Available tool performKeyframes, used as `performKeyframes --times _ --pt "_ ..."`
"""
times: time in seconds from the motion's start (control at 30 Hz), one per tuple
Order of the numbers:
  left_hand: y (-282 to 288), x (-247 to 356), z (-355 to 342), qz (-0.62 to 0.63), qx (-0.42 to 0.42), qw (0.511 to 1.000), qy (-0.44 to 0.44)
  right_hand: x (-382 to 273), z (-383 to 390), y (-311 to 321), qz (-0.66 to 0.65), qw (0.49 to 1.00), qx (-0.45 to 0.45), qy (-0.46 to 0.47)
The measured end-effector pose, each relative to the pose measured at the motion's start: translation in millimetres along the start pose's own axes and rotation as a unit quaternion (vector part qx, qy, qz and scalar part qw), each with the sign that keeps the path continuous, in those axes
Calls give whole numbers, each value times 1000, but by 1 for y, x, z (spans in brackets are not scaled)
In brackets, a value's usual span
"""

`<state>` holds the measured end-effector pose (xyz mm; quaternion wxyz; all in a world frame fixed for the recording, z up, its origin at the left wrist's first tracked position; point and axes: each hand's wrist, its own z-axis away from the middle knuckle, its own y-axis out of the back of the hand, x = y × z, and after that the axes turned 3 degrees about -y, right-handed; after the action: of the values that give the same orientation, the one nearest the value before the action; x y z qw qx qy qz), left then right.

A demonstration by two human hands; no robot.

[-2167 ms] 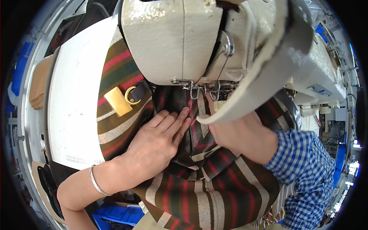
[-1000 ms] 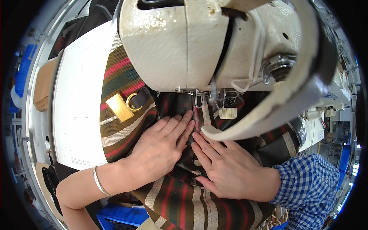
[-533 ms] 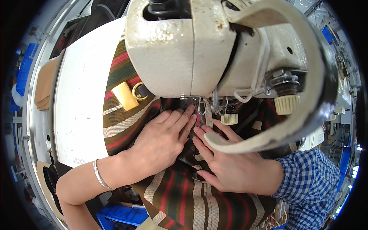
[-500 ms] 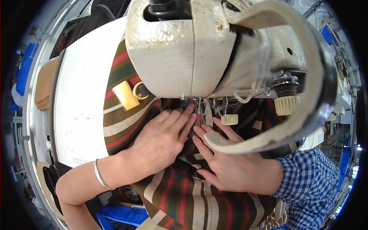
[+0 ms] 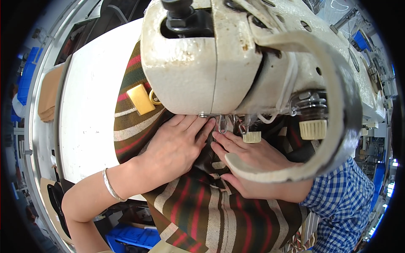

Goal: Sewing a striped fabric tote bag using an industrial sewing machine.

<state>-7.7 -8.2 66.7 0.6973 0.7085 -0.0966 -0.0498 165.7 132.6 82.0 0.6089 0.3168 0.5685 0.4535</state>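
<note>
A striped fabric piece point(image 5: 211, 211) in brown, red, green and cream, perhaps a bag, lies bunched under the head of a white sewing machine point(image 5: 181, 63). My left hand point(image 5: 175, 145) rests flat on it, fingers stretched toward the needle area and their tips partly under the machine head. My right hand point(image 5: 257, 162) lies to the right, fingers extended on the fabric, partly hidden behind the machine's curved cream guard point(image 5: 287, 173). Dark, leather-like material point(image 5: 205, 155) shows between the hands. A gold metal piece point(image 5: 141, 99) sits on the fabric at left. The needle point is hidden.
A white work surface point(image 5: 90, 105) extends to the left, with folded brown material point(image 5: 48, 99) beyond its edge. Below it stands a blue bin point(image 5: 135, 237). Ribbed cream knobs point(image 5: 313, 129) and metal thread guides hang close above my right hand.
Both hands and the fabric between them have shifted slightly toward the machine, and my left fingertips now reach under its head. The machine sits a little lower in view.
</note>
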Motion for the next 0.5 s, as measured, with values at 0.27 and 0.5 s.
performKeyframes --times 0.27,0.5 --pt "5 0 -3 -7 -33 999 6 34 2 13 112 993 25 3" --pt "-1 8 -5 -42 1 999 34 56 0 15 109 980 113 -119"
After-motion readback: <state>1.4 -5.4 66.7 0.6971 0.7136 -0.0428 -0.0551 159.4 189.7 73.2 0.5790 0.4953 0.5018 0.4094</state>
